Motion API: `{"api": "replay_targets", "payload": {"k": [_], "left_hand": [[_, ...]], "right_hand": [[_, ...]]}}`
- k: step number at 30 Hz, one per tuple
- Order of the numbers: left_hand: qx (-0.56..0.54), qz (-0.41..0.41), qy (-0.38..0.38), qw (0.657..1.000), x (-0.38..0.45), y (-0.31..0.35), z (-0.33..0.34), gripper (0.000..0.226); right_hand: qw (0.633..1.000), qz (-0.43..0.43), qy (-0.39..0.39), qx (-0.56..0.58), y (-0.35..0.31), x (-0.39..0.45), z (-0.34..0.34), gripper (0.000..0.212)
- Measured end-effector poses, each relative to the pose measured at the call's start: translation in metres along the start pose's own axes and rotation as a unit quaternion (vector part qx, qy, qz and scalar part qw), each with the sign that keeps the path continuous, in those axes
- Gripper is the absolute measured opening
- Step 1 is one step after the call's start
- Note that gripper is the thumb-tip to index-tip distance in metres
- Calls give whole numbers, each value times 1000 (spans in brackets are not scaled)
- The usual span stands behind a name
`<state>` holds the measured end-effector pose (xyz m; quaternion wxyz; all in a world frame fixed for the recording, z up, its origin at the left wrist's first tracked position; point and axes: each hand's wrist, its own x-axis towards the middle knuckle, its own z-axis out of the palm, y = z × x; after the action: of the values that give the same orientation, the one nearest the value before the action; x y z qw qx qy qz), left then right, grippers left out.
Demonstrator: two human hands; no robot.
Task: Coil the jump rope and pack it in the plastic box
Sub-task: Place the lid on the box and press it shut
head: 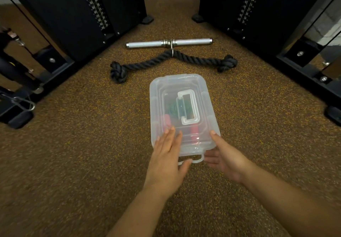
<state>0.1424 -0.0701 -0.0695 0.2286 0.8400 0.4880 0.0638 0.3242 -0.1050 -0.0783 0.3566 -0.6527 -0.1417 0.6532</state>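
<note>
On the floor before you sits the box, lid on, the rope dimly visible inside — packing looks done. Your left hand lies flat on the lid, fingers spread; your right hand cups the near corner, open. Next, likely — press the latch shut.

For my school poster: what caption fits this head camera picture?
Two hands, left and right, press the lid onto a plastic box on the gym floor.
</note>
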Motion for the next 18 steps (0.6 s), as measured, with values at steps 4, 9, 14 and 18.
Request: {"api": "replay_targets", "payload": {"k": [4,9,14,18], "left_hand": [[57,9,-35,998,0,-6,2,102],[87,8,-40,995,3,-1,-4,106],[75,19,1,997,10,0,-12,74],[68,18,-5,997,12,2,-14,74]], "right_hand": [[999,12,-38,8,2,-5,-1,42],[1000,-23,8,13,9,-15,-1,90],[940,-194,106,-259,9,-31,0,116],[706,-349,143,-599,2,-23,-2,95]]}}
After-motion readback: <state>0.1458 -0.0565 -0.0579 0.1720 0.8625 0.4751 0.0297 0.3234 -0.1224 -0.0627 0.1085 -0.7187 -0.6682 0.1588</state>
